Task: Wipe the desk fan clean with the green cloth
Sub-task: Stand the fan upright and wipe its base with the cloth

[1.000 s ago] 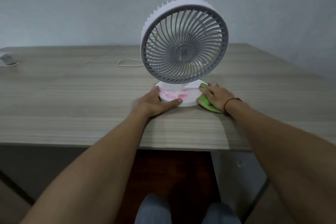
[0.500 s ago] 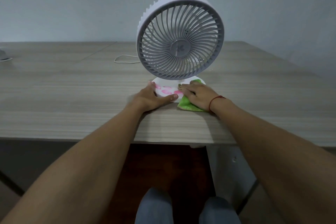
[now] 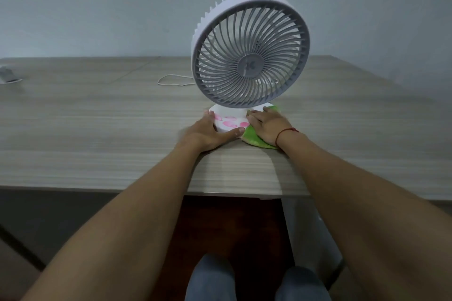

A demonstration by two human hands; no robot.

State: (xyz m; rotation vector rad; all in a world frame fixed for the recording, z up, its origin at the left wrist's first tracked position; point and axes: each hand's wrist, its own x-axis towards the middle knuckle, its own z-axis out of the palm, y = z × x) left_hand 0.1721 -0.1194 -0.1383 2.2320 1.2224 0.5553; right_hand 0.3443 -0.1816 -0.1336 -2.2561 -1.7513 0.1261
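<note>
A white desk fan (image 3: pixel 249 56) with a grey round grille stands upright on the wooden desk (image 3: pixel 97 129). Its round white base (image 3: pixel 228 121) carries pink smears. My left hand (image 3: pixel 208 133) cups the base's front left edge, thumb along the front. My right hand (image 3: pixel 267 124) presses flat on the green cloth (image 3: pixel 254 138), which lies over the base's right side and the desk beside it. Most of the cloth is hidden under the hand.
A white cable (image 3: pixel 171 80) loops on the desk behind the fan's left side. A small grey object (image 3: pixel 8 76) lies at the far left edge. The desk's front edge runs close below my wrists. A plain wall rises behind.
My right hand and the cloth slid from the base's right side toward its front, then back a little to the right. My left hand stayed on the base.
</note>
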